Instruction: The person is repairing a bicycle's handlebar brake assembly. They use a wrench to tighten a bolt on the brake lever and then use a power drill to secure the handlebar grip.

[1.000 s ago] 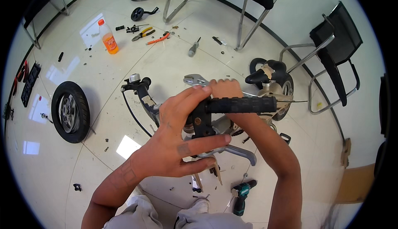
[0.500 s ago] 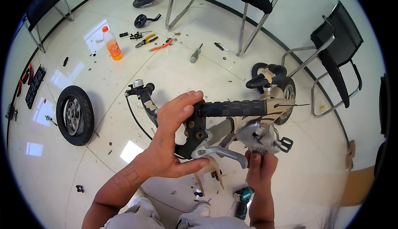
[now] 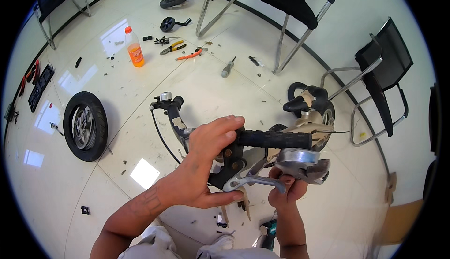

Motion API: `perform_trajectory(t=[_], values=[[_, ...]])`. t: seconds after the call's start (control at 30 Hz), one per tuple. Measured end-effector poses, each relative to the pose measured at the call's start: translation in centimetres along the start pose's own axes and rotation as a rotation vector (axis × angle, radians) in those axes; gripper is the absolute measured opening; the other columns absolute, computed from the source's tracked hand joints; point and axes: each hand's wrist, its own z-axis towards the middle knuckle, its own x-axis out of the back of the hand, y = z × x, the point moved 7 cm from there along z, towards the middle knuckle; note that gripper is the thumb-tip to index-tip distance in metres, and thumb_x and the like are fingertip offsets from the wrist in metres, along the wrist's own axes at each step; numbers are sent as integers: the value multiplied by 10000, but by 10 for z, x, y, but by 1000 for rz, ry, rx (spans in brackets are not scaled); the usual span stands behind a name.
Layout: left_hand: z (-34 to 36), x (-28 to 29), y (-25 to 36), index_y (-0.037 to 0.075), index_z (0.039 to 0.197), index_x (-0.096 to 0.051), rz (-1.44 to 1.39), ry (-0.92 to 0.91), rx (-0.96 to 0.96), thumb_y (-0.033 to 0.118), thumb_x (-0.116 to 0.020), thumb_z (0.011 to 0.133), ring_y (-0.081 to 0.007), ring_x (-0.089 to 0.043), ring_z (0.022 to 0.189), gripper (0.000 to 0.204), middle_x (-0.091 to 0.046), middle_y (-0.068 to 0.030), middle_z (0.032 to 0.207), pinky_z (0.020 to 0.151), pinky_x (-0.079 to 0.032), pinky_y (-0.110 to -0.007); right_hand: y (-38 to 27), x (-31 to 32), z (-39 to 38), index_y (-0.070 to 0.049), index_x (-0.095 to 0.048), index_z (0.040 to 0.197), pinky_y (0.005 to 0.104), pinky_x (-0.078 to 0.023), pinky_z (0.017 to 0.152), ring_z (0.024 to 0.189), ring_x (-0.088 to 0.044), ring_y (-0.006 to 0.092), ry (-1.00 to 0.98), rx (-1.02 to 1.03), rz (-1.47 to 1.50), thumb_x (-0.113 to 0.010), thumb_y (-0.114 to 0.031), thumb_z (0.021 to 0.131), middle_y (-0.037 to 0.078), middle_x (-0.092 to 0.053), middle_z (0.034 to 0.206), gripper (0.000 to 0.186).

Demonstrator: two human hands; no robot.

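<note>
Left hand (image 3: 200,167): spread wide around a black bracket (image 3: 233,161) on the handlebar, fingers over its top, thumb beneath the silver brake lever (image 3: 260,180).
Right hand (image 3: 289,191): pinching a rounded silver metal tool (image 3: 302,162) from below; its exact kind is hard to tell at this angle.
Black rubber grip (image 3: 276,139): just right of the left hand, which is nearer; its long axis runs left to right, tipping slightly downward. The right hand is below its right end, and the tool overlaps that end in view; contact cannot be judged.
Bicycle: tan, beyond the hands, its dark saddle (image 3: 304,99) to the upper right.
Handlebar's far side: a silver bell (image 3: 165,96), up and left.
Floor: a loose wheel (image 3: 84,127) at left; pliers (image 3: 172,48), a screwdriver (image 3: 228,68) and an orange drink bottle (image 3: 135,53) farther off.
</note>
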Motion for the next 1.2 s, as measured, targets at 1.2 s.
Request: perform_trajectory(t=[1.2], values=[[10, -6, 3, 41, 1391, -409, 22, -52, 0, 240, -834, 724, -457, -381, 1359, 816, -357, -271, 1506, 1071, -285, -525, 60, 113, -481, -5, -673, 1128, 425, -546, 776, 872, -705, 342, 192, -1307, -908, -736, -186, 819, 211, -718, 943, 364]])
